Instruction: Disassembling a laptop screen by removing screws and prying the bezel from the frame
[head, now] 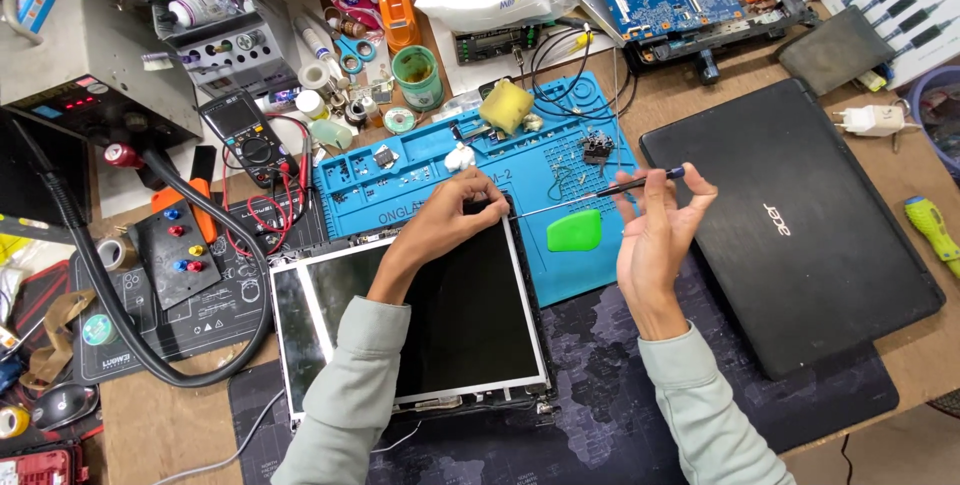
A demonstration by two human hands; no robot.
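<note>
Lying on wooden worktop (640, 105): blue mat (470, 180), dark mat (620, 365), closed laptop (790, 225), screen panel (450, 325), multimeter (245, 135).

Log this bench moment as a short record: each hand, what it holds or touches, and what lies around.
left hand: fingertips at the top right corner of the bare screen panel
right hand: holds a thin screwdriver level, tip toward that corner
between hands: green plastic pry pick on the blue work mat
right of hands: closed black laptop
left side: multimeter, black hose
</note>
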